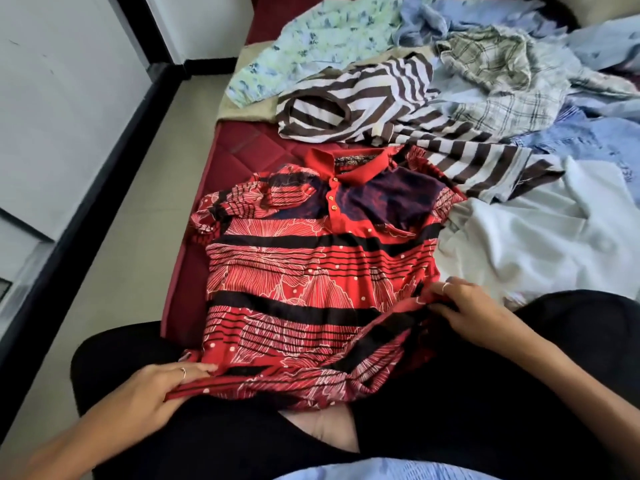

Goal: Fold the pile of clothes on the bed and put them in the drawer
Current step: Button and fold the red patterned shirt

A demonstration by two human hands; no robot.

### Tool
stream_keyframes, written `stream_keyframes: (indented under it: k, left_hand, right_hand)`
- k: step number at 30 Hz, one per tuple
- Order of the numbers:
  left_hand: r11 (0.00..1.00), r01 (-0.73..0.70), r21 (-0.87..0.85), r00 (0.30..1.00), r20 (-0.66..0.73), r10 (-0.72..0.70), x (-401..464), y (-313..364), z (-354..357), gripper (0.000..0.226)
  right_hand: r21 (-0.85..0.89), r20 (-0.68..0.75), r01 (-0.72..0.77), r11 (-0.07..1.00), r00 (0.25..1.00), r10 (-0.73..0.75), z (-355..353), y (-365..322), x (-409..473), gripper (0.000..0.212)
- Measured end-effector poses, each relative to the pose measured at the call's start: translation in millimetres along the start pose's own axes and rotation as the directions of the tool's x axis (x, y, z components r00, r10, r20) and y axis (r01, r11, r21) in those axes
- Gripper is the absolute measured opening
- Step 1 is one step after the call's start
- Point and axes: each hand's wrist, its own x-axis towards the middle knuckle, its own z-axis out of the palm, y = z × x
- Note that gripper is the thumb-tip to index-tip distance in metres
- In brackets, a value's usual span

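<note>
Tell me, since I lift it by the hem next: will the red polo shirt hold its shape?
Probably not. The red polo shirt already bunches where the left hand and right hand hold its hem, so it looks floppy. It seems thin and light. Its sleeves lie crumpled and would likely dangle.

A dark red quilted mattress (239,157) is lying beside a pale tiled floor (138,216), where white wall panels (69,98) edged with black skirting (104,174) are catching soft daylight
</note>
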Motion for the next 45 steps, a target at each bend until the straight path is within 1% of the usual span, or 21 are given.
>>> stream_keyframes:
  k: [1,3,5,8,10,11,12,14,17,20,22,24,25,27,30,32,34,37,39,41,45]
  left_hand:
    - [1.000,-0.010,0.011,0.998,-0.054,0.010,4.5,2.1,-1.9,0.055]
    - [0.999,0.009,0.040,0.989,-0.147,-0.003,16.0,5.0,-10.6,0.049]
    - [0.993,0.101,0.058,0.957,-0.278,-0.081,32.4,8.0,-29.4,0.052]
    - [0.980,0.135,0.146,0.919,-0.388,-0.069,58.4,7.1,-69.4,0.043]
    - [0.964,0.151,0.218,0.878,-0.478,-0.029,73.6,12.2,-102.3,0.033]
    - [0.955,0.158,0.249,0.845,-0.535,0.000,79.8,18.6,-121.6,0.027]
    - [0.945,0.158,0.288,0.810,-0.585,0.043,84.5,25.0,-139.9,0.022]
    - [0.935,0.144,0.324,0.775,-0.624,0.097,94.2,38.4,-176.8,0.018]
    - [0.948,0.100,0.302,0.828,-0.554,0.089,96.9,51.2,-216.2,0.009]
    - [0.974,0.098,0.203,0.929,-0.370,-0.016,94.8,55.5,-230.4,0.022]
    - [0.982,0.110,0.155,0.953,-0.296,-0.060,92.2,54.7,-228.8,0.012]
    - [0.983,0.132,0.130,0.965,-0.244,-0.098,93.7,50.3,-225.6,0.058]
    - [0.976,0.152,0.157,0.964,-0.243,-0.111,98.4,49.8,-225.0,0.070]
    - [0.954,0.196,0.226,0.960,-0.241,-0.140,108.7,49.0,-221.8,0.071]
    - [0.911,0.325,0.253,0.944,-0.138,-0.299,130.2,51.6,-213.8,0.045]
    - [0.891,0.395,0.223,0.913,0.013,-0.408,141.8,49.5,-202.3,0.037]
    - [0.864,0.479,0.158,0.866,0.075,-0.494,154.2,38.1,-185.9,0.029]
    - [0.841,0.531,0.102,0.845,-0.138,-0.517,173.1,13.3,-158.4,0.010]
    - [0.857,0.515,0.028,0.837,-0.234,-0.496,181.4,-3.5,-141.5,0.008]
    - [0.845,0.533,-0.040,0.804,-0.287,-0.521,189.3,-21.9,-126.3,0.011]
    - [0.772,0.554,-0.312,0.698,-0.332,-0.635,185.7,-40.0,-105.4,0.022]
  right_hand:
    - [0.043,-0.063,-0.001,0.999,0.998,0.003,-2.0,-1.0,0.5,0.018]
    - [0.138,-0.186,0.004,0.990,0.982,0.022,-10.5,-2.9,1.4,0.017]
    - [0.308,-0.265,-0.044,0.950,0.956,0.130,-24.8,-6.8,2.8,0.014]
    - [0.697,-0.293,-0.049,0.716,0.891,0.347,-54.2,-14.3,7.1,0.020]
    - [0.835,-0.284,0.000,0.550,0.857,0.430,-78.0,-21.9,15.0,0.024]
    - [0.850,-0.313,0.042,0.526,0.842,0.438,-93.3,-26.6,18.7,0.024]
    - [0.840,-0.349,0.076,0.537,0.834,0.428,-108.3,-31.5,21.9,0.025]
    - [0.740,-0.433,0.110,0.664,0.833,0.345,-140.0,-38.5,33.1,0.024]
    - [0.490,-0.476,0.132,0.862,0.869,0.138,-185.9,-44.7,38.8,0.021]
    - [0.310,-0.315,0.120,0.943,0.949,-0.017,-216.8,-40.0,35.9,0.041]
    - [0.156,-0.170,0.095,0.983,0.983,-0.068,-223.0,-29.6,36.4,0.052]
    - [-0.097,-0.114,0.100,0.990,0.987,-0.111,-220.8,-15.2,47.1,0.058]
    - [-0.192,-0.136,0.090,0.977,0.984,-0.117,-219.2,-8.7,53.9,0.055]
    - [-0.158,-0.175,0.048,0.986,0.982,-0.076,-211.9,-4.5,62.9,0.041]
    - [0.126,-0.188,-0.115,0.985,0.973,0.137,-201.4,0.6,82.8,0.012]
    - [0.315,-0.220,-0.265,0.911,0.914,0.342,-188.1,8.6,96.5,0.013]
    - [0.349,-0.302,-0.349,0.870,0.836,0.457,-167.5,20.1,108.1,0.023]
    - [0.429,-0.456,-0.308,0.849,0.738,0.497,-130.9,22.2,114.0,0.032]
    - [0.340,-0.498,-0.212,0.916,0.786,0.366,-102.2,18.1,111.5,0.022]
    - [0.179,-0.431,-0.111,0.978,0.884,0.180,-71.3,19.3,110.4,0.020]
    - [-0.064,-0.141,0.109,0.992,0.983,-0.117,-21.3,32.0,93.8,0.062]
